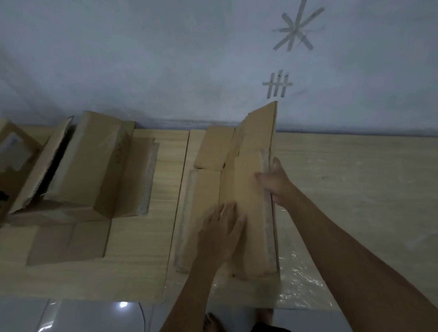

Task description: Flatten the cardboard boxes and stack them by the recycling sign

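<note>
left hand (pixel 222 234) flat, fingers spread, pressing box (pixel 242 202) panel, right hand (pixel 276 182) clamped on upright flap edge, arms extended

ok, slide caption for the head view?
Left hand presses a cardboard box flat while right hand grips its raised panel.

Both arms extended forward.
I see left hand (pixel 222 231) flat, fingers spread; right hand (pixel 276 183) curled in a pinching grip.

wall (pixel 158 55): grey, wearing tape marks (pixel 296 27) | surface (pixel 351 175): pale wood-grain, lying along wall | floor (pixel 69 328): glossy tile, reflecting a light (pixel 123 304)
</note>
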